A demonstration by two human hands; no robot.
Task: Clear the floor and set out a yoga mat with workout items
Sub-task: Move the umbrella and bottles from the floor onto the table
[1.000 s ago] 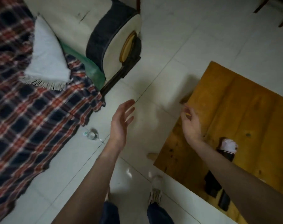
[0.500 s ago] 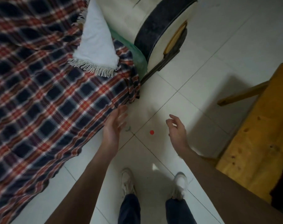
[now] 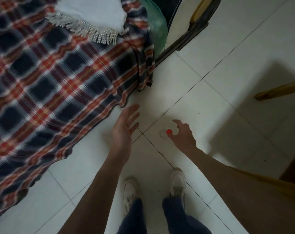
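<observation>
White floor tiles (image 3: 219, 68) fill the right and bottom of the frame. A plaid blanket (image 3: 50, 85) covers the left and upper left, its edge draped down onto the tiles. A white fringed cloth (image 3: 92, 12) lies on it at the top, and a green bag (image 3: 157, 29) sits just beside it at top centre. A wooden leg (image 3: 278, 91) juts in at the right edge. Two white shoes (image 3: 177, 181) stand at bottom centre. The left hand (image 3: 124, 127) is flat and empty, fingers spread, near the blanket's edge. The right hand (image 3: 183, 134) is curled but empty, right beside a clear bottle with a red cap (image 3: 169, 131) on the floor at centre.
</observation>
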